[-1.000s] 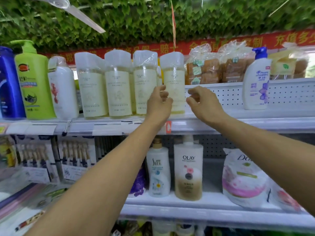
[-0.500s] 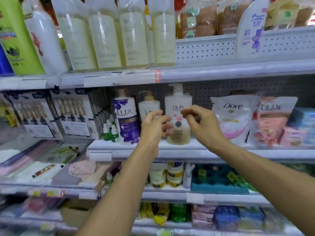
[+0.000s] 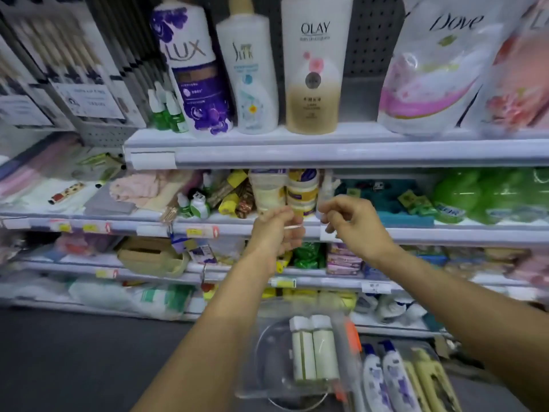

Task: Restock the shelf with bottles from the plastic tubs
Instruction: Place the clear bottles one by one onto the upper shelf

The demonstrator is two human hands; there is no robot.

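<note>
A clear plastic tub sits on the floor below me with two pale cream bottles lying side by side in it. A second tub to its right holds white bottles with purple print and yellowish bottles. My left hand and my right hand hang in mid-air in front of the lower shelves, well above the tubs. Their fingers are loosely curled and hold nothing. The shelf above them carries Lux, Silk and Olay bottles.
Dove refill pouches stand at the right of the upper shelf. Lower shelves are packed with jars, green packs, cloths and small goods. Dark floor lies to the left of the tubs.
My view has tipped down from the top shelf's row of pale bottles to the tubs on the floor. Both hands have come down away from that shelf, holding nothing.
</note>
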